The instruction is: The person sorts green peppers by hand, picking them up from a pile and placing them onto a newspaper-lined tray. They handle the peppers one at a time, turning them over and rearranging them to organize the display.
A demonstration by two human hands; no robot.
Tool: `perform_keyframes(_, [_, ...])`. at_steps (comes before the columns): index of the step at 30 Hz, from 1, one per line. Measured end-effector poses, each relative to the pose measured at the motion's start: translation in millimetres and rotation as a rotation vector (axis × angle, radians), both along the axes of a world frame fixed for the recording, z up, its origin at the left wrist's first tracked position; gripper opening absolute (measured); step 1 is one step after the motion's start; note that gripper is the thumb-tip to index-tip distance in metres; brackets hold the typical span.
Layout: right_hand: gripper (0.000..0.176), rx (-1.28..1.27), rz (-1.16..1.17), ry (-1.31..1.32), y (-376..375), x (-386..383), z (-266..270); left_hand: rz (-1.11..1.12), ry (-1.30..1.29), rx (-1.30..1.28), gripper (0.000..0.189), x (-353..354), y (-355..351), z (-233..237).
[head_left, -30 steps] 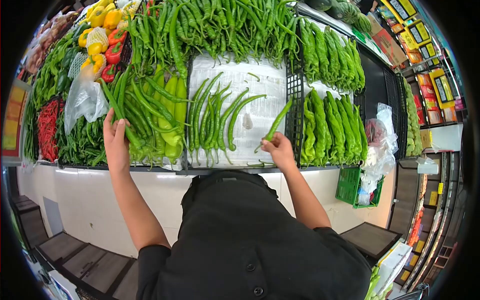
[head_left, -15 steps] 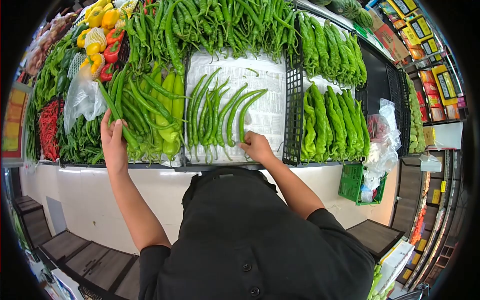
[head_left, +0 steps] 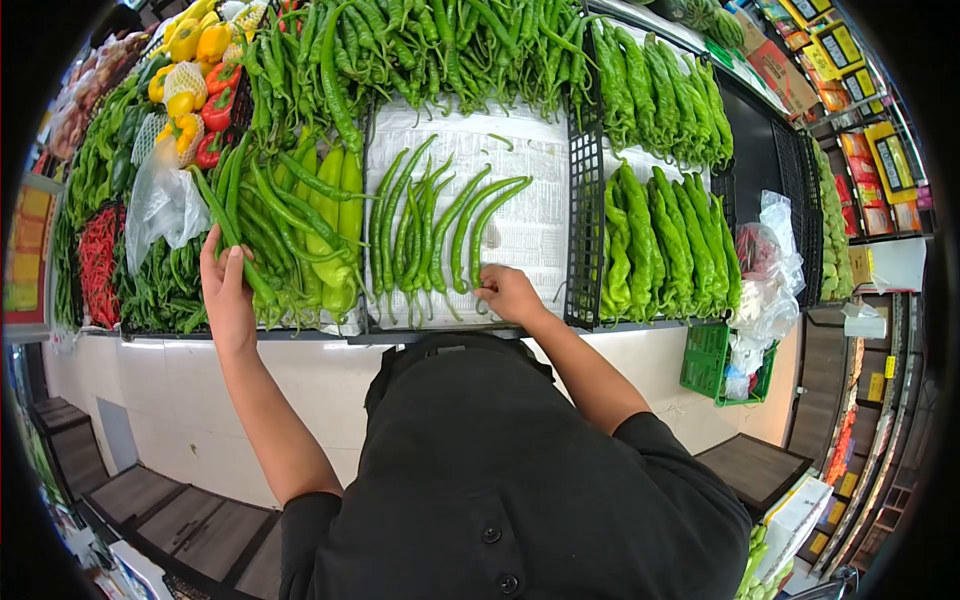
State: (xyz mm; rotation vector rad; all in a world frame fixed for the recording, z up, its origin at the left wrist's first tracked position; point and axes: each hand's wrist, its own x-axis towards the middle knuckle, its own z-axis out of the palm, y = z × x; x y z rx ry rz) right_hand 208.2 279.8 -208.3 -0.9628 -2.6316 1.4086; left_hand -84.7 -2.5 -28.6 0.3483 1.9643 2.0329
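Note:
My right hand [head_left: 508, 294] pinches the lower end of a curved long green chili pepper [head_left: 491, 217] on newspaper. To its left lie several more long green peppers [head_left: 408, 225], roughly side by side, tips pointing toward me. At the left pile, my left hand [head_left: 230, 295] has its thumb and fingers closed round a long green pepper [head_left: 217, 207]; part of its grip is hidden. Beside that hand are loose thin green peppers [head_left: 270, 225] and broader, paler ones [head_left: 349, 215].
Black crate walls [head_left: 585, 200] border the newspaper [head_left: 530, 240] on the right, with wrinkled green peppers [head_left: 655, 235] in rows beyond. A heap of green peppers [head_left: 450, 45] fills the back. A clear plastic bag [head_left: 168, 205] lies left; a green basket [head_left: 705, 360] stands lower right.
The pepper in my right hand has shifted slightly left, nearer its neighbour, with the hand. My left hand stays in nearly the same place at the pile. The view has moved a little.

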Motion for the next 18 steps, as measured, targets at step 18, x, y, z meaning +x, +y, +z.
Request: perform_keyframes(18, [0.018, -0.044, 0.000, 0.001, 1, -5, 14, -0.033, 0.037, 0.025, 0.051, 23, 9, 24])
